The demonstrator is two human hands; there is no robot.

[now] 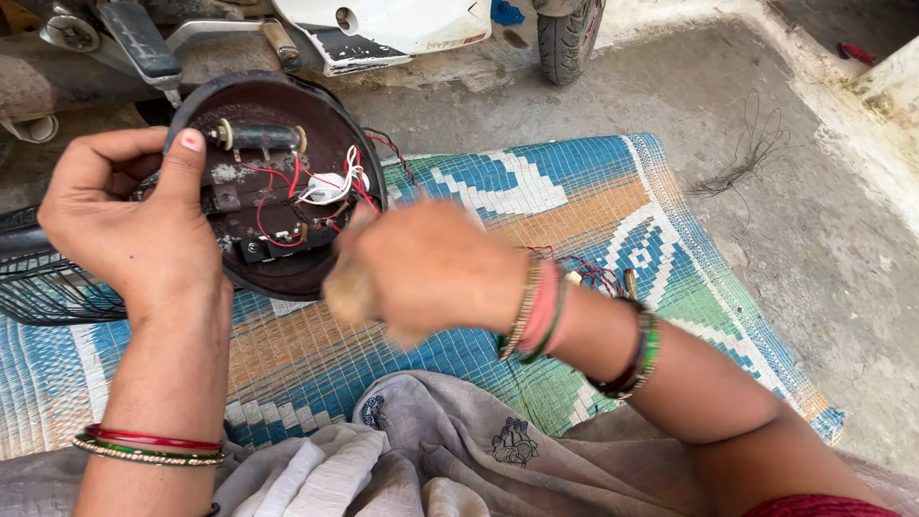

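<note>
Head view. The left hand grips the rim of a round dark housing, thumb laid flat across its upper left edge and fingers curled behind it, so the open inside faces the camera. The forearm rises from the lower edge of the frame and carries red, green and gold bangles at the wrist. Inside the housing lie red and white wires, a dark cylindrical part near the top, and a small dark board below it.

The right hand sits just right of the housing, at its lower right rim. It is motion-blurred; whether it is closed or holding anything cannot be told. Its forearm crosses from the lower right and bears two sets of bangles.

Left of the housing, a black wire grille lies partly behind the left wrist. Beneath the housing spreads a woven mat in blue, white, orange and green. Below it, grey cloth with small dark printed motifs. Above the housing, a white vehicle panel and a black tyre on concrete.
</note>
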